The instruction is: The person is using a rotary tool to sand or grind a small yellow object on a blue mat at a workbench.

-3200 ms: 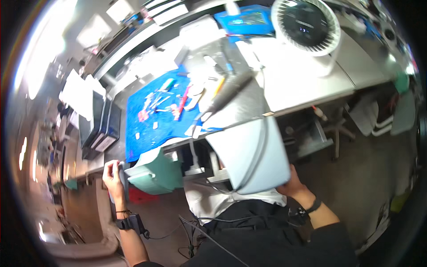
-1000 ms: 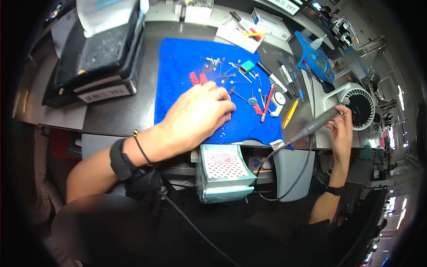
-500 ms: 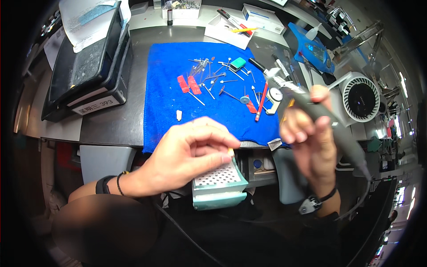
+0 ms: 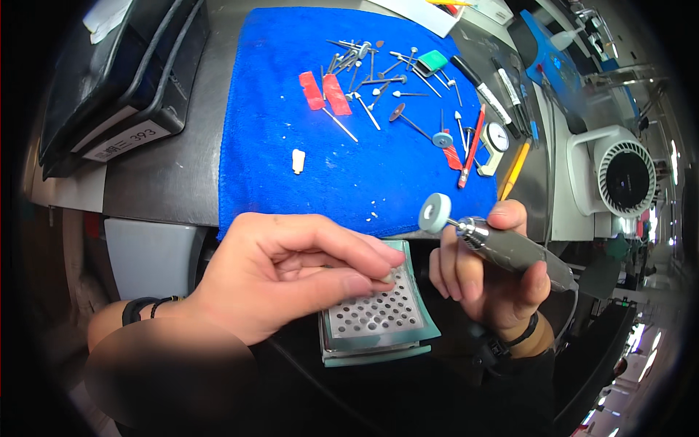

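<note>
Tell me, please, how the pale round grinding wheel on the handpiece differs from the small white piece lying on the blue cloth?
The pale round grinding wheel is a flat disc mounted on the grey handpiece held in the right hand; the small white piece is smaller, oblong and lies loose on the blue cloth. Both are pale.

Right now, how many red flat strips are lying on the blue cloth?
3. Two red strips lie side by side near the upper middle of the blue cloth; a third lies by the red pencil at right. More may hide among the burs.

The left hand (image 4: 291, 273) pinches a tiny pale piece (image 4: 388, 277) above a perforated green tray (image 4: 378, 320); the right hand (image 4: 484, 280) grips a grey rotary handpiece (image 4: 510, 251) with a white disc.
</note>
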Available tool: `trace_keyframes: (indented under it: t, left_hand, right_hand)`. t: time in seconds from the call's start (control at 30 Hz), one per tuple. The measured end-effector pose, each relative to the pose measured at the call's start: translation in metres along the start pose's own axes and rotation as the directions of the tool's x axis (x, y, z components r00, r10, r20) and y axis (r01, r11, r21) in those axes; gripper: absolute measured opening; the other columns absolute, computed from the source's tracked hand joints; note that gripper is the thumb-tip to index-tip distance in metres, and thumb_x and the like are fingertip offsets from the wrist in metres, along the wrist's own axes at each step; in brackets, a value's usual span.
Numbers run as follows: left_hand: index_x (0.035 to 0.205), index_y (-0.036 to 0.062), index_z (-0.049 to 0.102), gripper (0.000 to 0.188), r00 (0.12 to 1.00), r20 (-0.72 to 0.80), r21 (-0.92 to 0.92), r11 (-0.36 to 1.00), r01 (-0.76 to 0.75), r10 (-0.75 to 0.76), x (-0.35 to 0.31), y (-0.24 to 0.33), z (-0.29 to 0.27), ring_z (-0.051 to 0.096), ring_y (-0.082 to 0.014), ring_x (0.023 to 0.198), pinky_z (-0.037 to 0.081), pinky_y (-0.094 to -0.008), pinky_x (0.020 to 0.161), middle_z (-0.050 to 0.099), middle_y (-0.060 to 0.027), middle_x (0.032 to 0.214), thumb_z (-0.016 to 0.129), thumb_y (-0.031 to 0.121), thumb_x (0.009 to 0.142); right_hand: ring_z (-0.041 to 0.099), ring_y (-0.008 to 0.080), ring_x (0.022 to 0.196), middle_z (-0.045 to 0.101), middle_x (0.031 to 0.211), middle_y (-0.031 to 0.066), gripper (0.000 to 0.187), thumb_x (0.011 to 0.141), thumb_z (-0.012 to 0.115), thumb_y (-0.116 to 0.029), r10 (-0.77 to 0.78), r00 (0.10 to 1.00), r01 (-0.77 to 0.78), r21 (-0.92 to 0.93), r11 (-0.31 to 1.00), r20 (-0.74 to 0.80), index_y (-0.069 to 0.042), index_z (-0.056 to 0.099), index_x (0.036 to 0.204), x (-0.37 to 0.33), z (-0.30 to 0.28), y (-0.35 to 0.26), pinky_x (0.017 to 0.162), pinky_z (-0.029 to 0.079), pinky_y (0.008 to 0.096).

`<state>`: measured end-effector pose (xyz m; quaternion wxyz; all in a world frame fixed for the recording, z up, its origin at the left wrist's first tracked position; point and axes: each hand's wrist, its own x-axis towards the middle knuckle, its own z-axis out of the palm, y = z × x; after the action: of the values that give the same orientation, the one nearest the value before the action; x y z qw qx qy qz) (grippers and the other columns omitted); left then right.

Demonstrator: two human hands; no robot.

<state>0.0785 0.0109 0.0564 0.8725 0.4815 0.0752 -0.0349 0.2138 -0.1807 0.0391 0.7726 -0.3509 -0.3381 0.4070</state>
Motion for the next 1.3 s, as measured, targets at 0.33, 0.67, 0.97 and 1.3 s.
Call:
trace_keyframes:
  t: [0.33,0.67,0.97,1.3]
  left_hand:
    - [0.084,-0.0051,0.056,0.014,0.994,0.076,0.030,0.996,-0.081,0.078,-0.015,-0.006,-0.001,0.063,-0.0235,0.090,0.053,-0.0329,0.081,0.062,-0.0217,0.094,0.058,-0.016,0.076]
    - [0.093,-0.0036,0.063,0.014,0.957,0.090,0.176,0.941,-0.287,0.275,0.004,-0.011,-0.014,0.060,-0.0135,0.087,0.049,-0.0246,0.078,0.063,-0.0113,0.093,0.063,-0.004,0.079]
    - [0.099,-0.0042,0.064,0.022,0.943,0.153,0.159,0.934,-0.320,0.297,0.004,-0.008,-0.015,0.060,-0.0185,0.092,0.049,-0.0278,0.082,0.062,-0.0138,0.098,0.063,-0.005,0.077]
    - [0.095,-0.0085,0.060,0.025,0.985,0.151,0.015,0.996,-0.084,0.081,-0.012,-0.002,0.000,0.062,-0.0218,0.091,0.053,-0.0289,0.083,0.056,-0.0181,0.103,0.063,-0.017,0.072]
  right_hand:
    - [0.049,0.0199,0.076,0.045,0.089,0.0122,0.053,0.085,0.051,-0.050,-0.003,1.000,0.003,-0.053,0.999,0.011,-0.007,0.043,0.116,-0.011,0.021,0.007,0.067,0.042,0.0329]
    - [0.051,0.0185,0.074,0.050,0.091,0.0071,0.048,0.086,0.054,-0.046,0.023,1.000,-0.023,-0.038,0.999,0.004,-0.016,0.038,0.120,-0.010,0.021,0.003,0.062,0.041,0.0315]
    - [0.052,0.0218,0.072,0.046,0.092,0.0117,0.052,0.087,0.050,-0.049,-0.005,1.000,0.005,-0.029,1.000,0.021,-0.012,0.039,0.122,-0.010,0.011,0.006,0.063,0.043,0.0325]
    - [0.056,0.0223,0.076,0.054,0.083,0.0159,0.048,0.085,0.054,-0.043,-0.049,0.997,0.051,-0.041,0.998,0.059,-0.002,0.043,0.106,-0.003,0.012,0.004,0.071,0.045,0.0350]
